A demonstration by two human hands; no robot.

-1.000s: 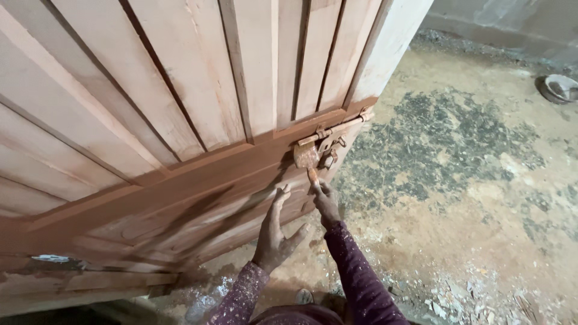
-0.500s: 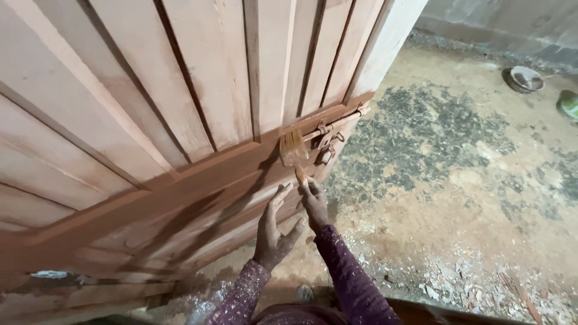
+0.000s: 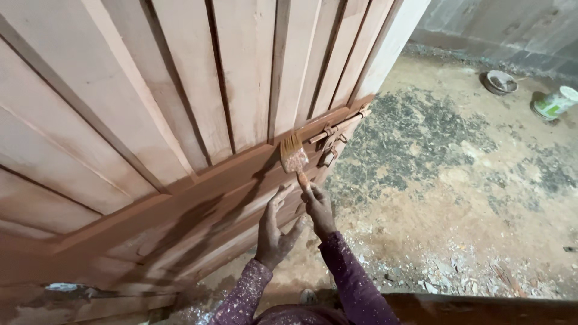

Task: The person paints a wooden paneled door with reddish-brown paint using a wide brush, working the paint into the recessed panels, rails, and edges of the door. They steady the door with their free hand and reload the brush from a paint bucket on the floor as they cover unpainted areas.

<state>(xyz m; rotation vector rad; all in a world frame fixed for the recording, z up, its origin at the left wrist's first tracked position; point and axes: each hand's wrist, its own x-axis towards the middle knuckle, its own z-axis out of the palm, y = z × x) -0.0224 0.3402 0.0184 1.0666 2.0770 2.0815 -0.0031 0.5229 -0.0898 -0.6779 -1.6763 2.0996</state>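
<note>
Reddish-brown stain covers the lower rail and bottom boards of the door (image 3: 180, 120); by my judgement the upper planks, pale and bare, are left to coat. My right hand (image 3: 318, 207) grips one brush (image 3: 295, 157) by its handle, bristles up against the rail, just left of the single bolt (image 3: 334, 129). My left hand (image 3: 274, 232) is spread, fingers loose, holding nothing, near the stained boards. Count: one brush, one door, one bolt, one bowl (image 3: 500, 82) and one can (image 3: 555, 102) well apart on the floor (image 3: 457, 180).

Pale tan door planks (image 3: 180, 78), reddish-brown painted lower rail (image 3: 198, 198), brush (image 3: 294, 155) — brown-stained bristles, purple speckled sleeves (image 3: 355, 283)
</note>
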